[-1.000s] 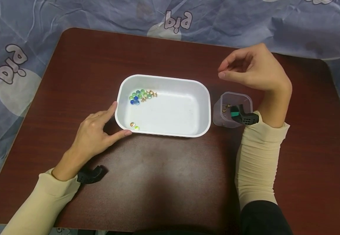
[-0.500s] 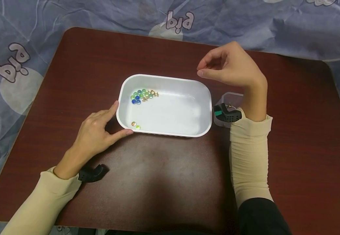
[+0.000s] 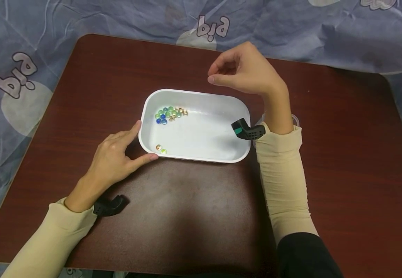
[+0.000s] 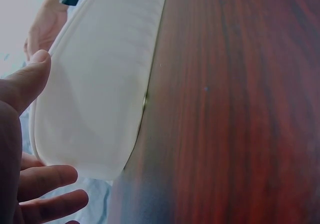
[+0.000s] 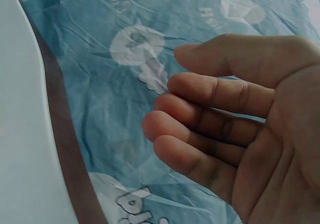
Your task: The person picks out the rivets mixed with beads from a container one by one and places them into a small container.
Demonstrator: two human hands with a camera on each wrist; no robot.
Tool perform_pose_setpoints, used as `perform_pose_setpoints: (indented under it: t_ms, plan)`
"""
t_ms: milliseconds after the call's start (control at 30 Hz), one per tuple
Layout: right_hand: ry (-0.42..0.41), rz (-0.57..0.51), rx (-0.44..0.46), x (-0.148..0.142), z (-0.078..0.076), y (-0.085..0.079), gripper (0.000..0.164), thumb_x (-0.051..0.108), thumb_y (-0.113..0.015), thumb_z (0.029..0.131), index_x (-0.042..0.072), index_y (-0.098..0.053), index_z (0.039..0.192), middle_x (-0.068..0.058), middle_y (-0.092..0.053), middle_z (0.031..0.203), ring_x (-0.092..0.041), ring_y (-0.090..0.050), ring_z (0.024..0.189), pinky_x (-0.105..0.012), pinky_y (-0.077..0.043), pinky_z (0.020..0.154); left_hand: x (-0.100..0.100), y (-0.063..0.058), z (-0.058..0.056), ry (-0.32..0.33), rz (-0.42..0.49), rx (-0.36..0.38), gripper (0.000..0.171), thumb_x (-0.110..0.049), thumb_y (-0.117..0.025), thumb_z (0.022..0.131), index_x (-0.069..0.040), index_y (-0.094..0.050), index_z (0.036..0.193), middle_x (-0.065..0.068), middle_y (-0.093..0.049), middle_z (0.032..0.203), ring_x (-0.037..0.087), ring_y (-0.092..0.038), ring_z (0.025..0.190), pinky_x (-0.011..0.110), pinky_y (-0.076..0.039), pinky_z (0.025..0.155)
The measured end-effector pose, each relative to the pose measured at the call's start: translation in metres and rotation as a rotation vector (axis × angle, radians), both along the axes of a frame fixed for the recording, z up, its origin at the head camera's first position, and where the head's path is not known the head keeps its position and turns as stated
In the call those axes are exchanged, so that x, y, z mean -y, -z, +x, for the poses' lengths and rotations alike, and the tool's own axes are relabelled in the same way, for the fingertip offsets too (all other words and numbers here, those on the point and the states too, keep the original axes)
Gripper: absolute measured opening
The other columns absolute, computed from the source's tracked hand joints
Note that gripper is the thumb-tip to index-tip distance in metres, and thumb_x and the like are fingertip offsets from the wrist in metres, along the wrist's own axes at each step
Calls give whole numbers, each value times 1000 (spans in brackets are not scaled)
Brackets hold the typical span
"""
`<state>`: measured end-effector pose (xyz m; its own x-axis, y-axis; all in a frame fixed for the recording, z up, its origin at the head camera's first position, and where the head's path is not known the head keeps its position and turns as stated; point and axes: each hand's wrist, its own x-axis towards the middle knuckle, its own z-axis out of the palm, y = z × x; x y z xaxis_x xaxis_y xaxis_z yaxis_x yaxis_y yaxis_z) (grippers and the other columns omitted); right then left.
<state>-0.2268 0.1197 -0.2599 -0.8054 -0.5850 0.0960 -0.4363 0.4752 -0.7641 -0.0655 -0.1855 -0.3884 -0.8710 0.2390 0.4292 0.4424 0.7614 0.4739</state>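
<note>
A white rectangular tray point(image 3: 204, 141) stands at mid-table. My left hand point(image 3: 112, 156) touches its left end, the thumb along the near rim and the fingers spread against the side wall. Several blue and green glass marbles point(image 3: 162, 116) cluster inside at the back left, with small gold-coloured spool-like pieces point(image 3: 181, 111) among them. Two marbles point(image 3: 164, 151) lie apart by the near left corner. Above the table behind the tray, my right hand point(image 3: 249, 71) hangs with loosely curled fingers. Nothing shows between its fingertips in the right wrist view point(image 5: 230, 114).
A clear plastic container point(image 3: 296, 120) stands right of the tray, mostly hidden by my right forearm. The right wrist camera point(image 3: 246, 130) hovers over the tray's right end. Patterned blue cloth point(image 3: 124, 17) lies beyond the brown table point(image 3: 353, 154).
My right hand has moved left from near the clear container to behind the tray. Its forearm now covers most of that container. The left hand stays at the tray.
</note>
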Motion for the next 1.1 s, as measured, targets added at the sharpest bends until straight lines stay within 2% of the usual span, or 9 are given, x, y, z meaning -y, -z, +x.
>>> perform_pose_setpoints:
  t_ms: [167,400,733,867,1100]
  plan:
    - [-21,-20,16,18,-4,9,8,8,-75,86,0,-75,87,-6,-70,81,-19,-62,73,-23,-51,70,0,0,1,-5,-5,11,103,-82,-46,81,4,-55,137,28,-68,111,40,-67,94,55,-49,80]
    - [-25,13,23,37,-8,24,10,11,-75,86,2,-75,90,-6,-71,85,-16,-63,77,-25,-52,74,-2,0,-1,5,-6,24,103,-82,-46,80,3,-55,138,28,-67,113,40,-66,97,55,-49,84]
    - [-163,18,54,56,-9,43,7,6,-74,85,0,-75,90,-6,-70,81,-16,-61,74,-25,-51,72,-3,0,-1,9,4,-7,101,-81,-46,83,4,-54,138,29,-68,111,40,-67,95,55,-49,80]
    - [-216,58,66,62,-9,48,5,4,-73,85,1,-75,89,-5,-70,81,-15,-61,73,-25,-51,71,-1,1,0,9,17,-5,100,-80,-48,83,3,-54,138,27,-67,114,40,-67,97,55,-49,81]
    - [-293,195,63,69,-9,55,6,5,-72,87,4,-76,91,-1,-71,81,-11,-62,74,-23,-50,72,0,2,-1,13,11,-13,99,-80,-48,83,3,-55,137,26,-67,116,40,-67,97,56,-49,83]
